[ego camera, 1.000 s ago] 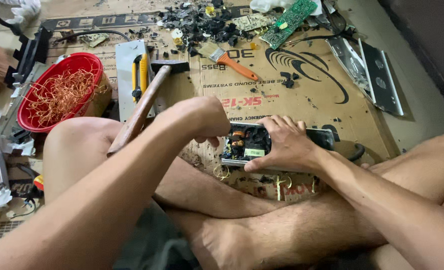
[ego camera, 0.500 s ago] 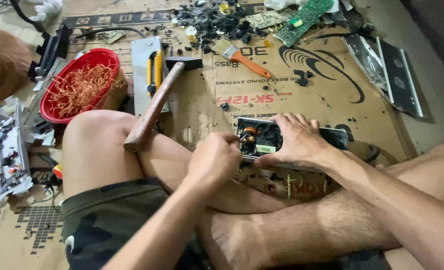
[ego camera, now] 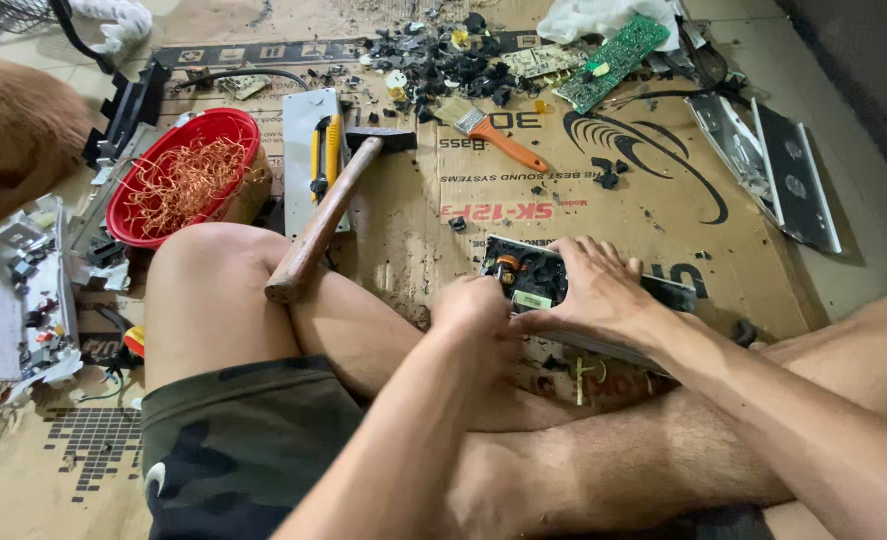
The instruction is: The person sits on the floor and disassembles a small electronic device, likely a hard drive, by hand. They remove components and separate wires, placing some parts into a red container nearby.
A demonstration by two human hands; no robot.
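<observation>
A hammer (ego camera: 328, 212) was leaned on the knee, a red bowl (ego camera: 133, 213) of copper wire was parked left, and a paintbrush (ego camera: 493, 137) plus green circuit board (ego camera: 613, 60) were left further up the cardboard.

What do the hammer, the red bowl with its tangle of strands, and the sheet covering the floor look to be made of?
The hammer seems to have a brown wooden handle, going by its worn matt look, and a dark metal head. The red bowl looks like glossy moulded plastic. The strands in it look like bare copper wire, by their orange shine. The sheet appears to be brown printed cardboard, creased and scuffed.
</observation>
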